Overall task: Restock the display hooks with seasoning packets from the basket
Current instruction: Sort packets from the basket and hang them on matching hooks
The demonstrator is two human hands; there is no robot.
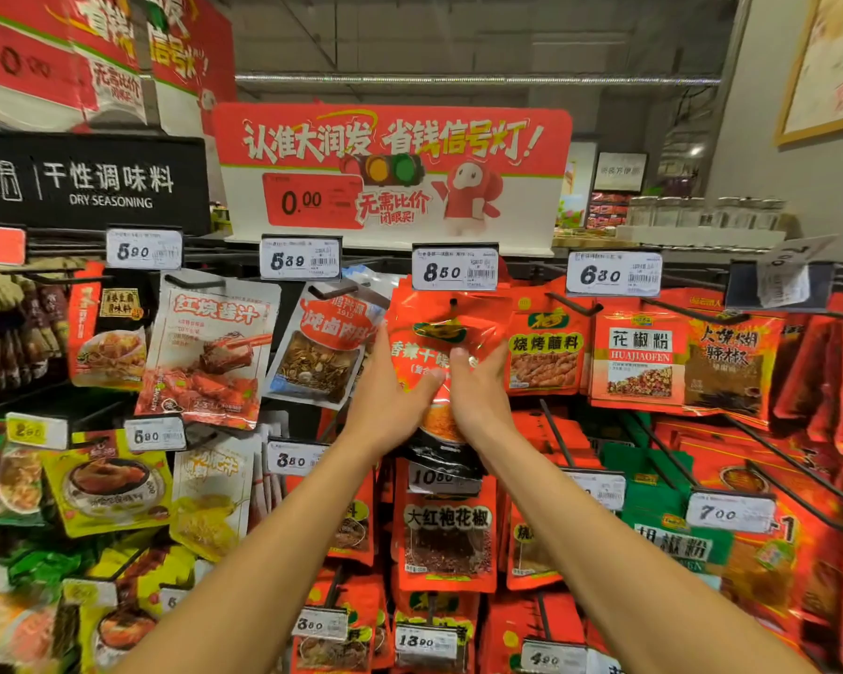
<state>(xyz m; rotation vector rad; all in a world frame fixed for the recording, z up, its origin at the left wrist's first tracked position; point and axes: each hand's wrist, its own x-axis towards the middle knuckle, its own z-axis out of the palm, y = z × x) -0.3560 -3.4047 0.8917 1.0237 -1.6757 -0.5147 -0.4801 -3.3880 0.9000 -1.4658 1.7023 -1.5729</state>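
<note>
A red seasoning packet (pixel 439 328) hangs at the top-row hook under the 8.50 price tag (pixel 454 268), its punched hole near the hook. My left hand (pixel 390 391) holds the packet's left side, fingers behind it and thumb across the front. On the right side my right hand (pixel 478 386) grips it with the thumb on the front. Both arms reach up from the bottom of the view. The basket is out of view.
Rows of hooks carry packets all around: a white-and-red packet (pixel 327 347) to the left, an orange barbecue packet (pixel 546 347) to the right, a red pepper packet (pixel 446 532) below. Price tags stick out on hook ends. A red promo sign (pixel 390 167) stands above.
</note>
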